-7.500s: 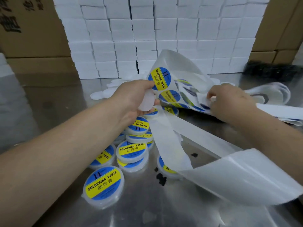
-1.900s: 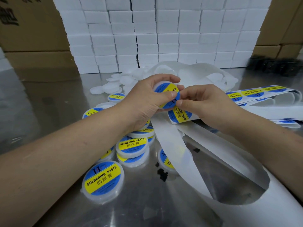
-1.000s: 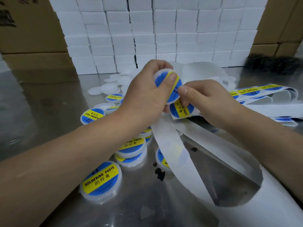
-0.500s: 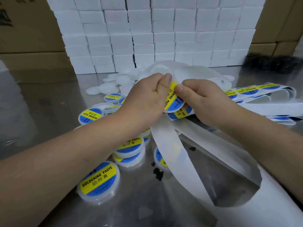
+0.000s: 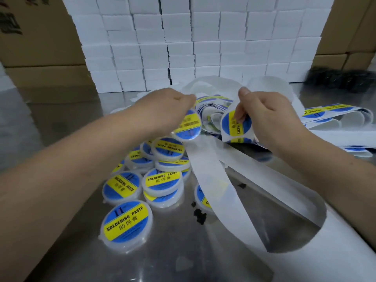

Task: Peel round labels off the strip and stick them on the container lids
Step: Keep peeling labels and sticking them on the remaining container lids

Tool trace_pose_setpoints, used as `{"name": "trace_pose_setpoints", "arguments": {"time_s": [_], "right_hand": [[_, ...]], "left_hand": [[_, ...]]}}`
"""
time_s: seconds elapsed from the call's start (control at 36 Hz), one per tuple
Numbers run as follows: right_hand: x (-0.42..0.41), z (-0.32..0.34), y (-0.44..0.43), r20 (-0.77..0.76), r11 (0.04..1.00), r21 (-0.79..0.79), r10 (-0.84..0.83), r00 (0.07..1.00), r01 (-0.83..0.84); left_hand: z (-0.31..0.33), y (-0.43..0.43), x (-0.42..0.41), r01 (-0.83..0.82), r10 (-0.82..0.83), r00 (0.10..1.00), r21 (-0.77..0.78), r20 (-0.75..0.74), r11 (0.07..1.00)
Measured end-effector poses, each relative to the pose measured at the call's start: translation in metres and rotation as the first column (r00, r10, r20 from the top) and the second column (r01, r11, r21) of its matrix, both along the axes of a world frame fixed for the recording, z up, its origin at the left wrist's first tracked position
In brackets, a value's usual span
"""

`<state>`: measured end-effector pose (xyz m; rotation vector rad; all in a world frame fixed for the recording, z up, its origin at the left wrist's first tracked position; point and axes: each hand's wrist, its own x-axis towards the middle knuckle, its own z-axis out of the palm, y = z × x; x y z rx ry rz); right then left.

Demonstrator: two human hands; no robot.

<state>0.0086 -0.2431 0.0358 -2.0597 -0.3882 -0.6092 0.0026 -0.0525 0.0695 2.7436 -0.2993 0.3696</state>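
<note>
Blue-and-yellow labels (image 5: 126,220) cover the lids of the piled containers (image 5: 163,181) on our steel table (image 5: 183,261); their contents we cannot tell. Just above the pile, our left hand (image 5: 162,112) grips one labelled container (image 5: 188,128), fingers curled over it. Right of the pile, our right hand (image 5: 270,117) pinches the label strip (image 5: 237,127), held clear of the table.

Labelled container (image 5: 188,127) tilted, lifted above mid-surface. Label strip (image 5: 224,137) curled just beside it, one blue-yellow round label (image 5: 234,128) showing. Finished containers (image 5: 162,180) heaped left of centre.
</note>
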Motion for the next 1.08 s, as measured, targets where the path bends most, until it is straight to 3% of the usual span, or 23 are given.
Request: {"name": "trace_pose_setpoints", "arguments": {"time_s": [0.11,0.19,0.33,0.47,0.58,0.72,0.89,1.08], "right_hand": [[0.002,-0.001,-0.001,0.048,0.999,0.011,-0.053,0.997,0.052],[0.001,0.001,-0.002,0.063,0.998,0.004,-0.066,0.996,0.066],[-0.001,0.001,-0.001,0.09,0.998,-0.019,-0.061,0.994,0.063],[-0.003,0.003,-0.001,0.068,0.998,-0.029,-0.052,0.996,0.054],[-0.001,0.001,-0.002,0.044,0.999,-0.037,-0.031,0.999,0.033],[-0.001,0.002,0.001,0.082,0.999,-0.04,0.022,0.996,-0.019],[-0.001,-0.001,0.001,0.17,0.989,-0.146,0.047,0.984,-0.022],[-0.002,-0.002,0.002,0.212,0.968,-0.245,0.099,0.972,-0.046]], "left_hand": [[0.005,0.017,0.006,0.048,0.028,0.962,0.267,-0.273,0.963],[0.004,0.028,0.011,0.124,-0.024,0.917,0.227,-0.399,0.966],[-0.002,0.037,0.021,0.067,0.016,0.956,0.269,-0.294,0.961],[-0.005,0.047,0.038,-0.113,0.111,0.992,-0.028,-0.066,0.993],[-0.012,0.054,0.059,-0.22,0.213,0.975,-0.127,-0.071,0.967],[-0.016,0.054,0.09,-0.202,0.201,0.964,0.012,-0.172,0.979],[-0.014,0.044,0.116,-0.207,0.223,0.957,0.099,-0.188,0.973],[-0.024,0.042,0.125,-0.112,0.186,0.933,0.243,-0.307,0.964]]}}
